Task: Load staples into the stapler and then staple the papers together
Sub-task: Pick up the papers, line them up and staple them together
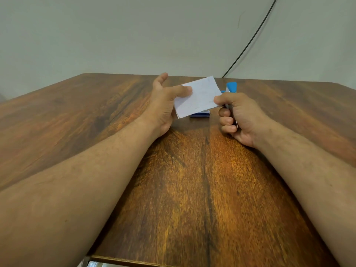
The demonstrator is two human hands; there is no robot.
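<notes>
A small stack of white papers point(198, 97) is held above the wooden table point(192, 180). My left hand point(165, 105) pinches its left edge between thumb and fingers. My right hand point(238, 118) is closed around a blue stapler point(231, 87), whose blue end sticks up above the fist. The stapler's front meets the papers' right edge, where my right thumb presses; its jaw is hidden by the hand and paper. A blue staple box point(200, 113) lies on the table just under the papers, mostly covered by them.
A black cable point(250, 39) runs down the pale wall to the table's far edge behind the stapler. The table's near edge shows at the bottom of the view.
</notes>
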